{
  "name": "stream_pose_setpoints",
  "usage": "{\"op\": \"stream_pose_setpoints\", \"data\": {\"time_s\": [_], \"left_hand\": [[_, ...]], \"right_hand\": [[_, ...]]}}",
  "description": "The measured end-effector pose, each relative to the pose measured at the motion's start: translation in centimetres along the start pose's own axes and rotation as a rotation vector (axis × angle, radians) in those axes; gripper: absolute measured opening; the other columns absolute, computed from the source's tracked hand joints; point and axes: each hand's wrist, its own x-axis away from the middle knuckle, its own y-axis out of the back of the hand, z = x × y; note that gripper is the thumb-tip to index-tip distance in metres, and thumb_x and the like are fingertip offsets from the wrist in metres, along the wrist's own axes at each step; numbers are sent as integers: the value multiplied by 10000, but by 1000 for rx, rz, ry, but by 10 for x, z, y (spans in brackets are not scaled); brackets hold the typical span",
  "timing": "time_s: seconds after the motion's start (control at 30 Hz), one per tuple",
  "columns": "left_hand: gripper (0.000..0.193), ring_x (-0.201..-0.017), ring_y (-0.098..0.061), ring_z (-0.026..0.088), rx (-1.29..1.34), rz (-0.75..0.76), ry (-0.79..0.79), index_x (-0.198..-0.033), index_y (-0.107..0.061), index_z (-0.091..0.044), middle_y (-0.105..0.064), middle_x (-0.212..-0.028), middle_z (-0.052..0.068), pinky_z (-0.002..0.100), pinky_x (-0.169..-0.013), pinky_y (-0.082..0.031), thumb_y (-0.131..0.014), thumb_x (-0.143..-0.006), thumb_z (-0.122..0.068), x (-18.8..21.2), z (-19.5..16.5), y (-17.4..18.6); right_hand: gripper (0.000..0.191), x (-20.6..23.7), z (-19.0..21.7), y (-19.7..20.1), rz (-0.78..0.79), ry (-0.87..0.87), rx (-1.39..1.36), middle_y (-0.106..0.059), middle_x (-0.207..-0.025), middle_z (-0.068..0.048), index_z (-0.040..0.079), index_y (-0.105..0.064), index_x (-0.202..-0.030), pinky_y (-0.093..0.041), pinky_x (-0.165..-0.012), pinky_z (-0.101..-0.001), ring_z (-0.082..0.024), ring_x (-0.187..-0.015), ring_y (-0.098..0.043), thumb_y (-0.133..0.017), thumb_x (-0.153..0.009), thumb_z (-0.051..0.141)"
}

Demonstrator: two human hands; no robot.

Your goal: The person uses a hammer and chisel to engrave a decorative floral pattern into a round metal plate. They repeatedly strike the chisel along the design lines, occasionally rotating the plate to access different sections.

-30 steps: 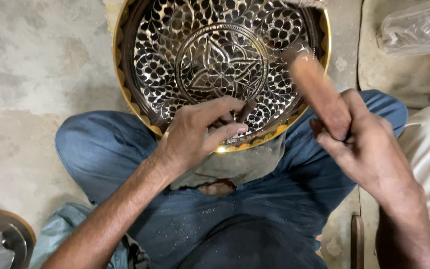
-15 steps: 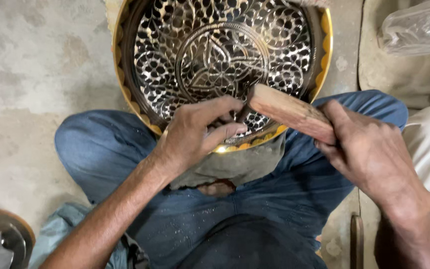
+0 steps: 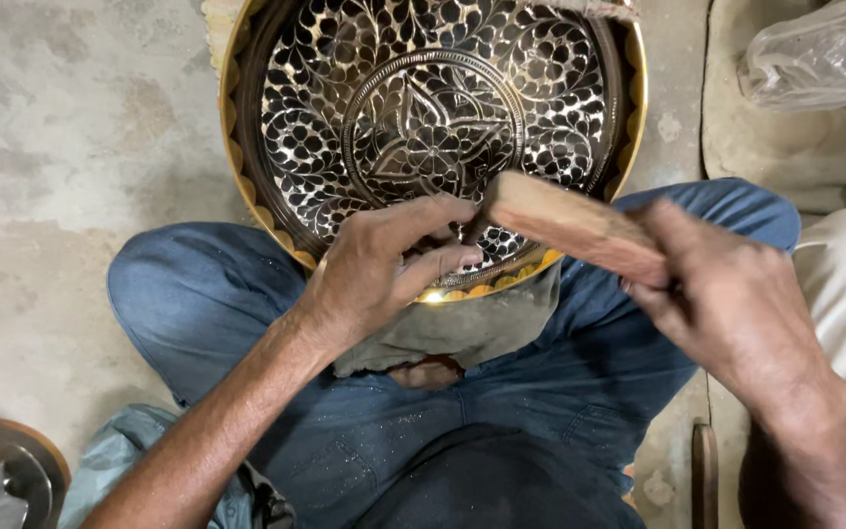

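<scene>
My mallet (image 3: 570,227) has swung down to my left hand (image 3: 384,269), whose fingers pinch a hidden tool on the plate (image 3: 443,127) in my lap; right hand (image 3: 736,304) grips the mallet.

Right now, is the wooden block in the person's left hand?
No, the right hand grips the wooden block; the left hand rests on the engraved tray.

I see a round brass plate (image 3: 423,127), engraved with black floral patterns, tilted on my lap; a wooden block (image 3: 575,227) angles across its near rim.
</scene>
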Motion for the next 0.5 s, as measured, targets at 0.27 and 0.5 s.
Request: {"op": "stream_pose_setpoints", "data": {"time_s": [0.27, 0.5], "left_hand": [[367, -965, -791, 179, -13, 36, 120, -1259, -683, -123, -771, -1169, 68, 327, -818, -681, -731, -938, -294, -1, -5, 4], [354, -1065, -769, 211, -41, -18, -24, -1278, -684, -107, -761, -1219, 89, 352, -882, -663, -725, -972, -282, 0, -3, 4]], "right_hand": [[259, -1, 1, -1, -143, 126, -333, -704, -844, -135, 39, -527, -1088, -649, -501, -305, -186, -606, -712, -700, -929, 148], [215, -2, 0, 0, -50, 45, -109, -740, -937, -163, 69, -546, -1116, -654, -513, -309, -222, -652, -751, -673, -957, 139]]}}
